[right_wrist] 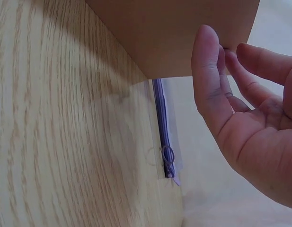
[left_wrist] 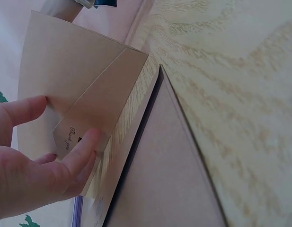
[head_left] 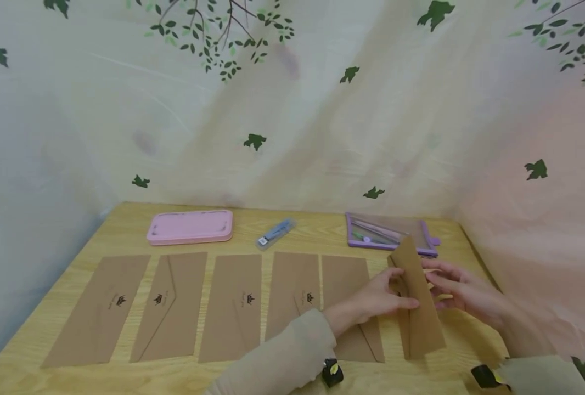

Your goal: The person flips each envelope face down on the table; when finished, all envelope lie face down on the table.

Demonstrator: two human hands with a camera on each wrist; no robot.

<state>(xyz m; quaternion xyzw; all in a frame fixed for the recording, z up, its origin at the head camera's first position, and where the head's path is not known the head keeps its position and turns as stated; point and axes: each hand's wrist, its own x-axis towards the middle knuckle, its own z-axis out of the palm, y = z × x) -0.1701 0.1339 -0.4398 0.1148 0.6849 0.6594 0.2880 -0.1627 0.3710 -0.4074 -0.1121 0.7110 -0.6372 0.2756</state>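
A brown kraft envelope (head_left: 417, 299) stands tilted up at the right of the table. Its flap and part of a printed "Thank you" show in the left wrist view. My left hand (head_left: 371, 302) holds it by the flap side, with fingers (left_wrist: 86, 142) against the paper. Behind the envelope is my right hand (head_left: 470, 291), its fingers loosely bent close to the back face. In the right wrist view that hand (right_wrist: 254, 123) overlaps the envelope's edge, and I cannot tell how firmly it touches. Another envelope (head_left: 344, 274) lies flat under my left forearm.
Several more envelopes (head_left: 230, 307) lie in a row to the left, some printed with a crown. Along the back are a pink case (head_left: 191, 227), a small blue packet (head_left: 275, 233) and a clear purple-edged zip pouch (head_left: 388, 245) with pens. A leaf-patterned cloth (head_left: 302, 120) hangs behind.
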